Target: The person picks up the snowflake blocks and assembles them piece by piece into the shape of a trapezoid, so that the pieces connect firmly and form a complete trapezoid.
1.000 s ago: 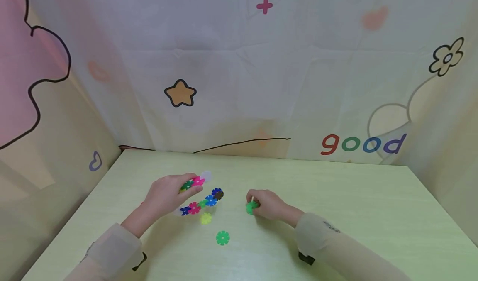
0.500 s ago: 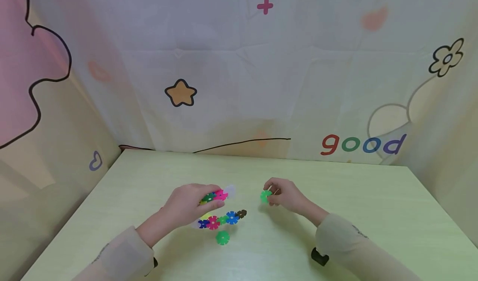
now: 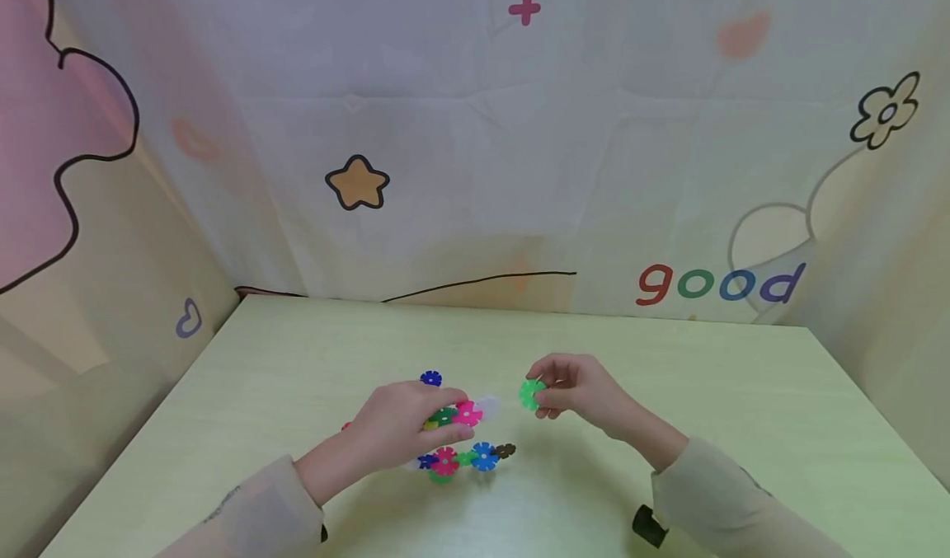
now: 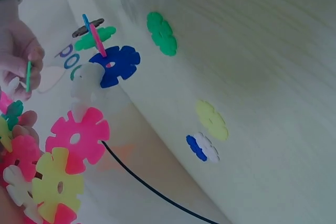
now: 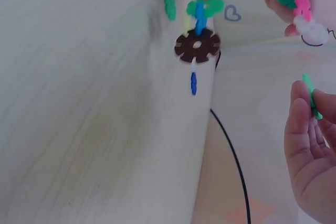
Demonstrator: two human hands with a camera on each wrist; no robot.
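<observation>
Head view: a person's left hand (image 3: 404,418) and right hand (image 3: 582,389) are above a pale counter (image 3: 668,393), with a chain (image 3: 484,457) of colourful flower-shaped discs as the thing between them. The left fingers are bent around one stretch of the chain, thumb below and the others above, so the gap is just wide enough for the discs; yellow, dark green, pink and cloudy white ones poke out past the fingertips. The rest of the chain loops back past the left wrist and hangs on the near side of the hand, running through white, blue, pink, green and light blue to a brown disc at its tip.

To the right of the chain, apart from it, the right fingers pinch a single green disc (image 3: 531,394) by its edge, nearly closed upon it. The wrist views show that disc edge-on.

On the counter, a blue disc (image 3: 430,377) lies on the far side of the chain. A loose green disc (image 4: 163,34) lies on the near side, partly covered by the chain in the head view. The left wrist view shows a yellow disc (image 4: 212,120) and a whitish disc (image 4: 210,148) to the right of the chain, the whitish one close against the blue; whether those two are joined cannot be told. Well beyond the chain hangs a printed cloth (image 3: 460,129).
</observation>
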